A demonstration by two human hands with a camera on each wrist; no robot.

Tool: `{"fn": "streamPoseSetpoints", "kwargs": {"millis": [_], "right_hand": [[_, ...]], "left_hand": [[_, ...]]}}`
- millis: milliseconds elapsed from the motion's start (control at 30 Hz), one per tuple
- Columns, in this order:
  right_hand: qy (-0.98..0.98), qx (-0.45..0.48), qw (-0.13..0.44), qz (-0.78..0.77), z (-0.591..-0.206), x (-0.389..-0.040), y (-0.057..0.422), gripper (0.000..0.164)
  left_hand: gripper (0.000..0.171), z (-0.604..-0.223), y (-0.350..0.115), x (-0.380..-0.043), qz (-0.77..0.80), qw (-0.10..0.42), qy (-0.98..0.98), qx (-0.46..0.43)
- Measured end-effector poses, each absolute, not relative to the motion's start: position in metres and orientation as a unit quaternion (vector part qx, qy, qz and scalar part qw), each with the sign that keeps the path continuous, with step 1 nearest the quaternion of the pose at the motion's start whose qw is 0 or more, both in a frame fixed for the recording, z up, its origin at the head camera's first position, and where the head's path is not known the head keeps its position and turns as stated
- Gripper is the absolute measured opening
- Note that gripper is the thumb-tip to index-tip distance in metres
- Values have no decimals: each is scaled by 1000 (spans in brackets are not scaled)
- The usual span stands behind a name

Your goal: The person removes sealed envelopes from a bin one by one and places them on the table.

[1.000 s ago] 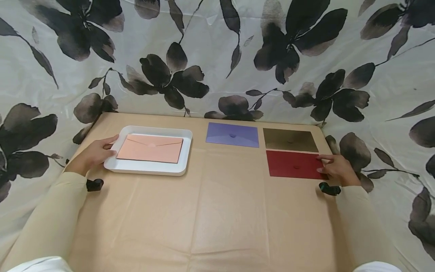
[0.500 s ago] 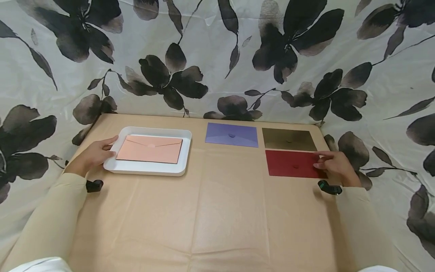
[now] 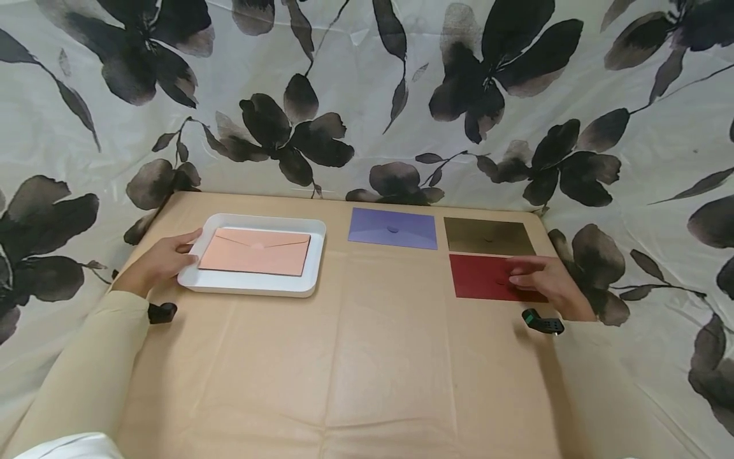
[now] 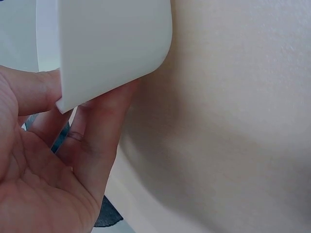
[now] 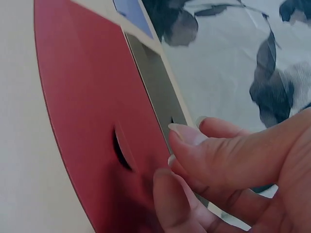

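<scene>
At the table's left my left hand (image 3: 163, 261) holds the white tray (image 3: 314, 264) by its left side. The left wrist view shows the thumb at the tray's rim and fingers under its wall (image 4: 112, 48). A pink envelope (image 3: 255, 253) lies flat in the tray. Over the right part of a red envelope (image 3: 476, 279) is my right hand (image 3: 547, 285), its fingers loosely bent with nothing between them. In the right wrist view the fingertips overlap the red envelope (image 5: 82, 87) near its half-round flap tab, and a shadow falls on it.
Just behind the red envelope lies an olive-gold envelope (image 3: 487, 236), and a purple envelope (image 3: 392, 229) is to its left by the back edge. A beige cover (image 3: 390, 357) spreads over the table. Behind hangs a white cloth (image 3: 355, 64) with dark flowers.
My right hand has shifted left from the red envelope's right edge to over its right part. The left hand, tray and envelopes stay in place.
</scene>
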State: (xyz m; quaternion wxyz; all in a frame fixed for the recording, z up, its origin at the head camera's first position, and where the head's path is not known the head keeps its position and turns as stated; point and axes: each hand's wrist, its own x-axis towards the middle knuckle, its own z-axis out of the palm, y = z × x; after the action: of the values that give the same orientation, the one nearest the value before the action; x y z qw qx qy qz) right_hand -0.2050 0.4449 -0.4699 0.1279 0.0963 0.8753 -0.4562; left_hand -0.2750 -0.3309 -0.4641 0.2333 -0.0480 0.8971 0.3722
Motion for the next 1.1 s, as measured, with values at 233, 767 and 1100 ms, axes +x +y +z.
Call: {"fn": "streamPoseSetpoints", "kwargs": {"millis": [233, 767, 1100], "right_hand": [[863, 86, 143, -477, -470, -205, 423, 55], [845, 48, 147, -511, -469, -210, 361, 46], [830, 24, 154, -536, -470, -221, 319, 47]], "left_hand": [[77, -466, -330, -276, 373, 240, 895, -58], [78, -465, -331, -275, 371, 240, 895, -62], [77, -467, -330, -276, 370, 235, 897, -64]]}}
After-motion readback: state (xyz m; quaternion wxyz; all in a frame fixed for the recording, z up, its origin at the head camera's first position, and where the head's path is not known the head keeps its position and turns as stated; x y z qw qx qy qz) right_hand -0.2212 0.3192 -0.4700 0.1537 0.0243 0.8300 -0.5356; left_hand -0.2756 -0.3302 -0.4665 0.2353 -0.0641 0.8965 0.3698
